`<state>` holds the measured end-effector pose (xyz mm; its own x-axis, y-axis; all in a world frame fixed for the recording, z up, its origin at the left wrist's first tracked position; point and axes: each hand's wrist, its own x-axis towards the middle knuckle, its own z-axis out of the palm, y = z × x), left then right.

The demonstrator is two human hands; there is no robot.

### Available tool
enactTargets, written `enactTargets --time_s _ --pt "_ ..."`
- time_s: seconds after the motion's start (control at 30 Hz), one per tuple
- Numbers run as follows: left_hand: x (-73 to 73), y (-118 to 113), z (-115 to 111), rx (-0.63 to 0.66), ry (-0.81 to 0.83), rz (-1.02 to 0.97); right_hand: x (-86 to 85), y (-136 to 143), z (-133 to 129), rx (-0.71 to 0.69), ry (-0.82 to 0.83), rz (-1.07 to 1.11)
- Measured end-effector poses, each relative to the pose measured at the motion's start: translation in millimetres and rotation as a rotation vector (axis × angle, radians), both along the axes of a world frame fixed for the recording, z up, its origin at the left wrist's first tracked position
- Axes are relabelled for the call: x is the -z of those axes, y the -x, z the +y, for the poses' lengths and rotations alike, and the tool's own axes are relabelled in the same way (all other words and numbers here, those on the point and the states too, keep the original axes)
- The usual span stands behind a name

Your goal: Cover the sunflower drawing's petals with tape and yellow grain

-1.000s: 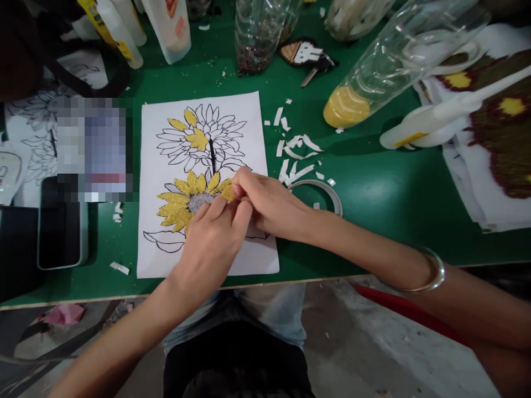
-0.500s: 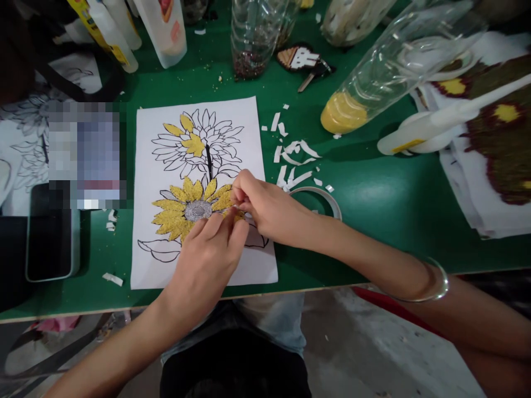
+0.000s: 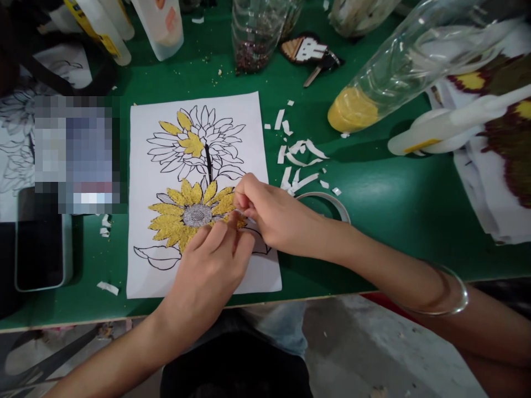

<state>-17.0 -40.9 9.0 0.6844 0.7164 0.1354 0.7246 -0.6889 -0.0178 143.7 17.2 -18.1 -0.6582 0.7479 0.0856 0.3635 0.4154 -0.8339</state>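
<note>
A white sheet with a flower drawing (image 3: 151, 282) lies on the green table in front of me. The lower flower (image 3: 168, 221) has yellow grainy petals around a grey patterned centre; the upper flower (image 3: 166, 160) is mostly black outline with a few yellow petals. My left hand (image 3: 215, 260) rests on the sheet, fingers bent and apart, their tips at the lower flower's right-hand petals. Against its index finger, my right hand (image 3: 265, 213) closes thumb and finger in a pinch. Something small and whitish shows at the pinch, too hidden to name.
White paper scraps (image 3: 305, 152) and a ring-shaped strip (image 3: 332, 200) lie to the right. A clear bottle with yellow grains (image 3: 352, 110), a white glue bottle (image 3: 435, 124) and keys (image 3: 319, 66) are behind. A phone (image 3: 43, 240) sits at left, bottles (image 3: 160, 27) at the back.
The view has shifted slightly. Both hands stay together at the same petals, with only small finger movement; the sheet otherwise looks the same.
</note>
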Motion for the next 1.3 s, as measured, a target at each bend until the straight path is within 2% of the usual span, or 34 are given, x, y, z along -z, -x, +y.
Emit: enactTargets --time_s 0.17,0.37,0.6,0.7,0.8,0.9,1.0,1.07,1.17,1.23,1.3 --pt "1.7 -2 -1 -0.013 -0.029 0.027 -8.0 -5 -2 0.119 -0.01 0.024" --pt "4.7 0 -5 -0.059 -0.04 0.0 -8.5 -4 -3 0.175 -0.051 0.036" --pt "15.5 7 -9 -0.152 -0.023 -0.151 -8.2 -5 -2 0.231 0.102 0.242" --pt "17.5 9 -8 -0.24 -0.061 -0.281 -13.3 -7 -4 0.196 0.222 0.315" --pt "14.5 8 -5 -0.309 -0.083 -0.342 -18.7 -7 -7 0.084 0.33 0.332" --pt "10.5 7 -1 -0.3 -0.086 -0.371 -22.2 -6 -9 0.001 0.4 0.336" --pt "8.6 7 -1 -0.287 -0.107 -0.419 -23.5 -6 -9 -0.015 0.425 0.34" --pt "8.3 8 -4 -0.282 -0.113 -0.451 -23.1 -7 -8 0.054 0.361 0.308" --pt "8.9 9 -9 -0.262 -0.08 -0.508 -19.4 -7 -5 0.206 0.103 0.153" --pt "10.1 8 -13 -0.238 -0.027 -0.523 -14.4 -7 -3 0.212 -0.098 0.001" --pt "12.0 6 -17 -0.206 0.034 -0.523 -8.6 -6 -2 0.154 -0.249 -0.125"
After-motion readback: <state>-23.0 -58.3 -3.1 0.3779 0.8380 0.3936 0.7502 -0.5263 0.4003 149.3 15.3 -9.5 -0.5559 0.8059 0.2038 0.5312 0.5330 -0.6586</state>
